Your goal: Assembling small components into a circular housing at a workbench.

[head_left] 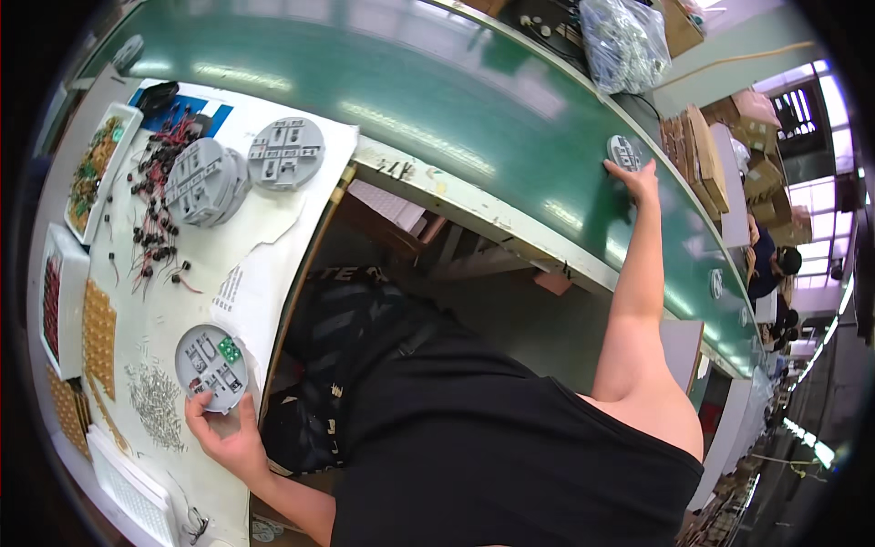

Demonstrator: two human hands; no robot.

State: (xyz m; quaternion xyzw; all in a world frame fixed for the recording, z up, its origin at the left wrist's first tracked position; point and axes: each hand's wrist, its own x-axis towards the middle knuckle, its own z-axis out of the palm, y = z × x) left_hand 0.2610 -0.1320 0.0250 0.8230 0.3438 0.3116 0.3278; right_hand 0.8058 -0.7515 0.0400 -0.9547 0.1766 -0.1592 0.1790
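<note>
My left hand grips the near rim of a round grey plastic housing, its thumb apart from its fingers. That housing lies on the white worktable, with several compartments and a small green circuit board inside. Far to the right, my outstretched right hand has thumb and fingers around the near edge of another grey round housing on the green conveyor belt. A stack of grey housings stands farther back on the table, beside a single housing.
Small black parts with red wires and a heap of small metal pins cover the table. Along its left side are a tray of small coloured parts and yellow-brown boards. Other people sit along the belt.
</note>
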